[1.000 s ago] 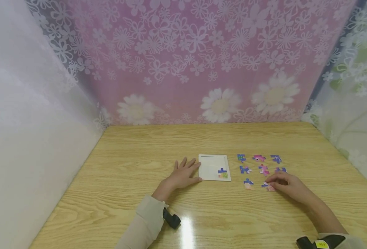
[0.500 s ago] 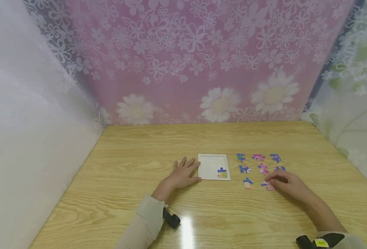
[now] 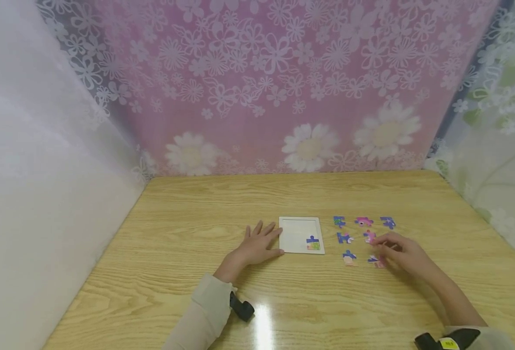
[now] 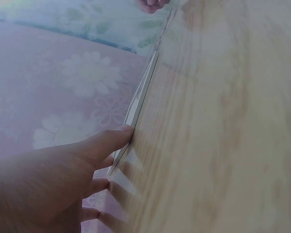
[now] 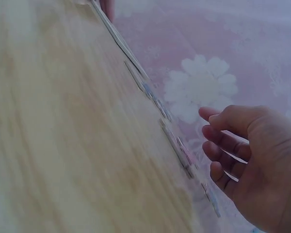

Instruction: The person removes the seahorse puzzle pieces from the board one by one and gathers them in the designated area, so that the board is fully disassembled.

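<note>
My left hand [image 3: 254, 249] lies spread on the table, its thumb and fingertips against the left edge of a square white puzzle tray [image 3: 293, 236]. One blue-and-green puzzle piece [image 3: 313, 244] sits in the tray's lower right. My right hand [image 3: 403, 252] hovers just over the loose pieces, fingers loosely bent. No piece shows between its fingers in the right wrist view. Below its fingertips is a blue-and-pink puzzle piece [image 3: 375, 261]; beside them lies a pink puzzle piece [image 3: 369, 236]. The piece at the right of the middle row is hidden behind this hand.
Several more loose puzzle pieces lie in rows right of the tray, among them a pink one with an eye [image 3: 364, 221] and a blue one [image 3: 387, 222]. The wooden table [image 3: 196, 204] meets a floral curtain [image 3: 248, 97] at the back.
My right hand has lifted off the blue-and-pink piece in the front row and shifted slightly away from me; that piece stays on the table. The left hand has stayed still.
</note>
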### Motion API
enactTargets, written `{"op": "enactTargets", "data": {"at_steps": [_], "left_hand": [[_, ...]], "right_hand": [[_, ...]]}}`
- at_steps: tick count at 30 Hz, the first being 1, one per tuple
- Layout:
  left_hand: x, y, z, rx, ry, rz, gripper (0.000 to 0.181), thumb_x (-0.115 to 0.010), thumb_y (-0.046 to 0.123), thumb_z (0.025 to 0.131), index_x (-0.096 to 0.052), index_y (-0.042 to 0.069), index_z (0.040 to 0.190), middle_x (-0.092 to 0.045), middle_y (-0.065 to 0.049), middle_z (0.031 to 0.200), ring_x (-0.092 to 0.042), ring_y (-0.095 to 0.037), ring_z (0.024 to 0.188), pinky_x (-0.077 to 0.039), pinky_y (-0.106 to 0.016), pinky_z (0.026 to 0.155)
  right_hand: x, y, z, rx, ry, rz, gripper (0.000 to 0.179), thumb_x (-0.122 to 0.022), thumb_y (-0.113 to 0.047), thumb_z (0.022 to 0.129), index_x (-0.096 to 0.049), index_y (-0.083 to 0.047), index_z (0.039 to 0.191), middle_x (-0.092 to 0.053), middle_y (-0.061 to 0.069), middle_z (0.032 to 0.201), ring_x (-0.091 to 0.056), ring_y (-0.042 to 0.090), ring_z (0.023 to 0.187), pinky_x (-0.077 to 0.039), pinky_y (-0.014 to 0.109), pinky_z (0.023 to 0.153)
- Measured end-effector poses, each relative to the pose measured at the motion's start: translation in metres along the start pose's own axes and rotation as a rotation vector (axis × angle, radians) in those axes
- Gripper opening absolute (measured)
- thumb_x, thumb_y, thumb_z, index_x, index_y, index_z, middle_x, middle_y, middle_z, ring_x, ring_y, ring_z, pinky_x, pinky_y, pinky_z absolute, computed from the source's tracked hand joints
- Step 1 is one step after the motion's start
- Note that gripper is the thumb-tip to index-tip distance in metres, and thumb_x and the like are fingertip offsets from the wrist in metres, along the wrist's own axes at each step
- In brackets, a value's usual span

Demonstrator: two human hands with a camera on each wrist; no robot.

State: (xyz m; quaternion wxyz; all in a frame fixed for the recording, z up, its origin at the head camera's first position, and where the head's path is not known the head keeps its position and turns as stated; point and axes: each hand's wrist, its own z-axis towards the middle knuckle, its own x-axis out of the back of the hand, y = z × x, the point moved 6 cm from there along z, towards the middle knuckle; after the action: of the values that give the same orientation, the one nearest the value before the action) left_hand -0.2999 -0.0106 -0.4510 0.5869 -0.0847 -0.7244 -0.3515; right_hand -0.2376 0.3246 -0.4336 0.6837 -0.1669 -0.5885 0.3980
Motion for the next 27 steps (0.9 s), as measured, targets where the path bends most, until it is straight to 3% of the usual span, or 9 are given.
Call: {"op": "enactTargets", "data": {"at_steps": [12,19,27], "left_hand": [[-0.002,-0.002,0.002,0.012,-0.008,0.007,0.067,-0.049,0.049,0.091,-0.028,0.018,0.146,-0.016,-0.006,0.151,-0.001,-0.034,0.136,0.003,-0.057,0.103],[-0.003,-0.003,0.001,0.014,-0.007,0.007,0.067,-0.05,0.049,0.091,-0.027,0.019,0.146,-0.015,-0.006,0.151,-0.001,-0.034,0.136,0.002,-0.058,0.103],[-0.002,-0.002,0.001,0.007,-0.004,-0.002,0.067,-0.05,0.049,0.091,-0.027,0.019,0.146,-0.015,-0.006,0.151,0.0,-0.034,0.136,0.003,-0.057,0.103]], "right_hand": [[-0.012,-0.039,0.025,0.14,-0.079,0.022,0.016,-0.053,-0.006,0.094,-0.064,-0.006,0.105,-0.06,0.01,0.094,-0.056,0.02,0.077,-0.048,0.026,0.063],[-0.024,-0.058,0.046,0.169,-0.102,0.003,0.014,-0.055,-0.006,0.093,-0.065,-0.005,0.102,-0.06,0.005,0.093,-0.054,0.015,0.078,-0.047,0.027,0.064],[-0.042,-0.069,0.068,0.186,-0.163,0.036,0.015,-0.054,-0.004,0.092,-0.064,-0.003,0.104,-0.059,0.009,0.093,-0.052,0.017,0.077,-0.047,0.03,0.065]]}}
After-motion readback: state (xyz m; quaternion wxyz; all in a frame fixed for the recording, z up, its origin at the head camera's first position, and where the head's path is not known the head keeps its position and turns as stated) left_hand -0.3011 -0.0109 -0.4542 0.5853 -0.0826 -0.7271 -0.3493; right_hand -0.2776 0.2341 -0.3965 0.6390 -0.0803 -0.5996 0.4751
